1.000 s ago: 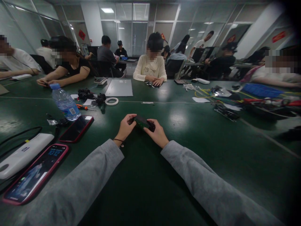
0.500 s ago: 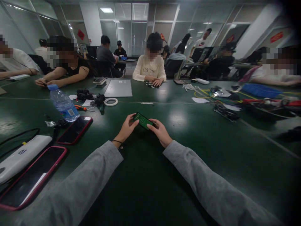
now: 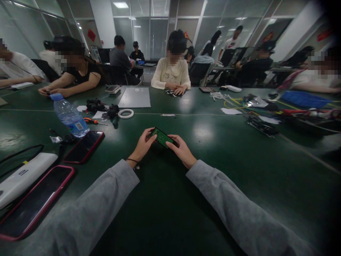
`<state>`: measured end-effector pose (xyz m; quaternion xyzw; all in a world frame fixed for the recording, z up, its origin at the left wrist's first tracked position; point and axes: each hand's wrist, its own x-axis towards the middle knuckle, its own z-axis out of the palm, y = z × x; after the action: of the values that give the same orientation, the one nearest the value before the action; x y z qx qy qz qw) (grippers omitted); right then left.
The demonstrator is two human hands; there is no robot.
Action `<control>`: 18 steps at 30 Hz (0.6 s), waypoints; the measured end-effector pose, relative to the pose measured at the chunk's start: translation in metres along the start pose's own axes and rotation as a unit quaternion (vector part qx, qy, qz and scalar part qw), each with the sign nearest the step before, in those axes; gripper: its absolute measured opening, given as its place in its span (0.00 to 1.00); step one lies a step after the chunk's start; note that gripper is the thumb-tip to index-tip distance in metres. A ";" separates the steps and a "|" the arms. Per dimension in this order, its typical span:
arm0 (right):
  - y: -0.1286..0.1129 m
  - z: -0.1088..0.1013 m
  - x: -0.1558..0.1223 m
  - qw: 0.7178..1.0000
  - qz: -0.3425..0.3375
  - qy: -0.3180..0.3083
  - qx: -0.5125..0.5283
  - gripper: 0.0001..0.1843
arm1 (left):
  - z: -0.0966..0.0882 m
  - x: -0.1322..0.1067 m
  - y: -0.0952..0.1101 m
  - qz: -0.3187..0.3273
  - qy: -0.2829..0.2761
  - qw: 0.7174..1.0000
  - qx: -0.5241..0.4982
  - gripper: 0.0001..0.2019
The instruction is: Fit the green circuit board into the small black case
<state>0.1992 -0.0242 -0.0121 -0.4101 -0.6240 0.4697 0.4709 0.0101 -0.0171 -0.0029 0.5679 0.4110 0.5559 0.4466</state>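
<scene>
In the middle of the head view, a thin green rectangle with dark edges and small bright marks, which looks like a circuit board (image 3: 162, 137), is held just above the green table (image 3: 165, 213). My left hand (image 3: 144, 144) is closed on its left end, with the thumb on the face and the fingers behind. At the right end my right hand (image 3: 182, 149) grips it the same way, thumb over the lower corner. The board tilts down to the right, its marked face towards me. Its underside and most of my fingertips are hidden.
To the left are a water bottle (image 3: 70, 117), two red-edged phones (image 3: 84, 146) and a white device (image 3: 28, 176). Farther off lie a tape roll (image 3: 125, 113), a screwdriver (image 3: 94, 121) and a silver panel (image 3: 135, 97). Cables and a blue tray (image 3: 305, 99) are right. Several people sit around.
My hands keep the same hold on the circuit board, which has barely moved. The view has shifted slightly, so things at the far right sit farther right.
</scene>
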 end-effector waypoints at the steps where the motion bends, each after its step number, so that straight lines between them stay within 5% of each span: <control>1: 0.000 0.000 0.000 1.000 -0.001 -0.003 -0.001 0.22 | 0.000 0.000 0.000 0.001 0.001 1.000 0.005 0.19; 12: -0.005 0.002 -0.002 1.000 -0.022 0.006 -0.002 0.21 | -0.001 0.001 -0.001 0.004 -0.004 1.000 0.000 0.20; 18: -0.005 0.005 -0.004 0.987 -0.106 0.065 -0.100 0.20 | -0.002 0.003 -0.010 0.006 0.000 1.000 0.002 0.22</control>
<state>0.1953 -0.0302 -0.0091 -0.4160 -0.6759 0.3253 0.5141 0.0089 -0.0118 -0.0115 0.5711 0.4089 0.5576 0.4424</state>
